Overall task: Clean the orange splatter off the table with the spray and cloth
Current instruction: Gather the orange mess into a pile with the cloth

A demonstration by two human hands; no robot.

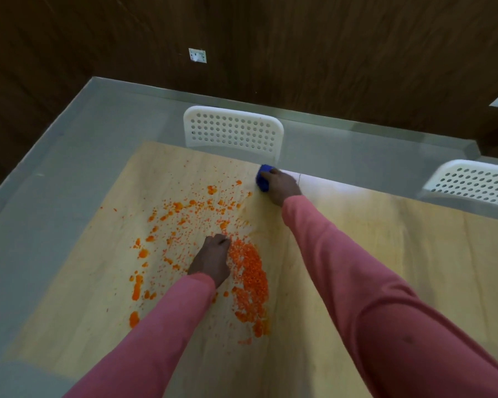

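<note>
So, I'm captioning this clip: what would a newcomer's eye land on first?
The orange splatter spread across the pale wooden table. The left hand rests in the mess, while the right hand grips a blue cloth at the table's far edge, before a white chair.

Office or meeting room: pale wood desk, two white perforated chairs beyond the fingers, dark wood-panelled wall with sockets, grey floor.

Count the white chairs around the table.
2. One chair stands at the far edge of the table, behind the splatter; another chair is at the right. Others may be out of view.
</note>
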